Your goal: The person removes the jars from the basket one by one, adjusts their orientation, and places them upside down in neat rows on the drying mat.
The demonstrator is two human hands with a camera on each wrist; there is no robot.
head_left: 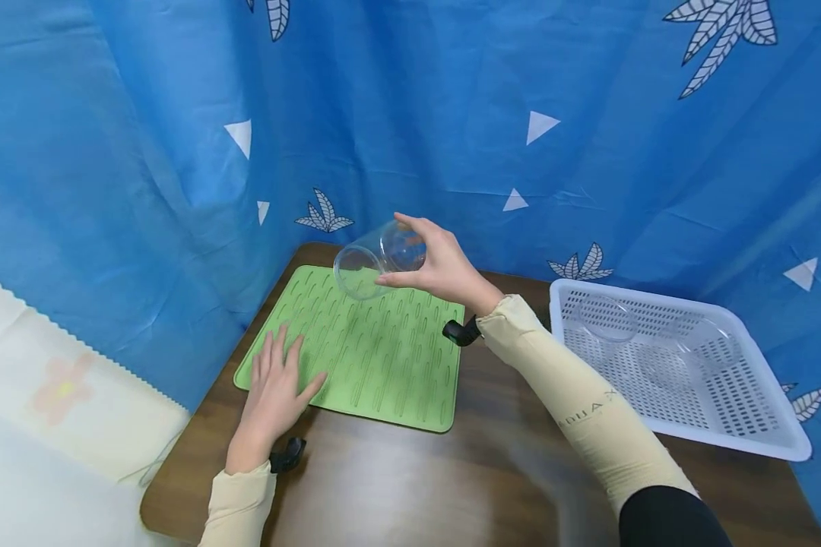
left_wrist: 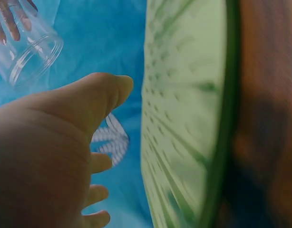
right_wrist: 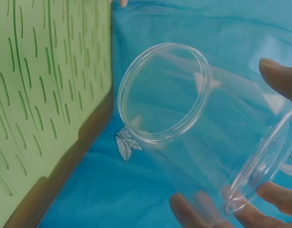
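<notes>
My right hand grips a clear, empty plastic jar near its base, thumb on one side and fingers on the other. The jar is tilted, its open rim pointing left, and it hangs above a green ridged drying mat. Over the mat's left front part is my left hand, fingers spread and holding nothing. In the left wrist view the thumb of that hand stands apart from the mat, and the jar shows at the upper left.
A white perforated plastic basket stands on the right of the brown wooden table, with clear containers inside. Behind the table hangs a blue patterned curtain. White flowered cloth lies on the left.
</notes>
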